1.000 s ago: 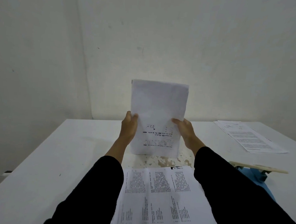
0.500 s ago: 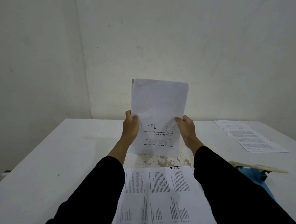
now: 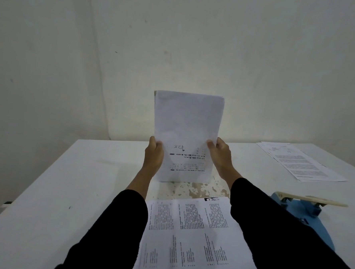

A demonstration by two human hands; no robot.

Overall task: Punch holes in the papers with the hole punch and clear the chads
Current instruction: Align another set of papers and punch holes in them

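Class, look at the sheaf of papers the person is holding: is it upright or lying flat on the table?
Upright. The sheaf stands on its bottom edge on the table, left hand and right hand gripping its sides.

A white stack [image 3: 186,135] stands upright on its lower edge. Printed sheets [image 3: 191,237] lie flat nearest the camera, more sheets [image 3: 299,162] far right. A blue punch [image 3: 305,206] sits at right, cream lever raised.

We can read no text: the print on the upright white paper sheaf [image 3: 186,135] and the flat printed sheets [image 3: 191,235] at the tabletop's near edge is too blurred.
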